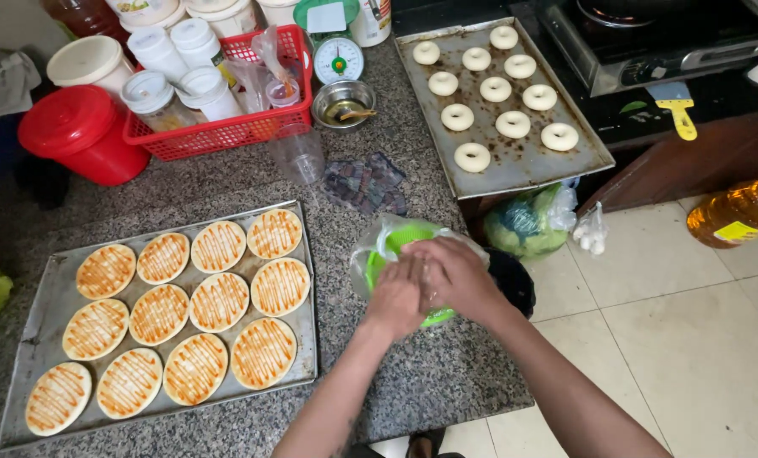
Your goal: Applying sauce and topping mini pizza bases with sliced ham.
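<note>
My left hand (396, 297) and my right hand (457, 276) are pressed together over a green bowl (396, 242) wrapped in a clear plastic bag (370, 250), at the counter's right edge. What the fingers hold is hidden between them. To the left lies a metal tray (44, 326) with several round flat dough bases striped with orange sauce (218, 301). At the back right a second metal tray (514, 165) carries several white ring-shaped dough pieces (472, 157).
Behind are a red basket (226, 131) of lidded jars, a red bucket (78, 127), a small kitchen scale (339, 58), a steel bowl (343, 102), a clear cup (298, 153) and a dark cloth (366, 182). An oil bottle (739, 212) and bags (531, 222) sit on the tiled floor.
</note>
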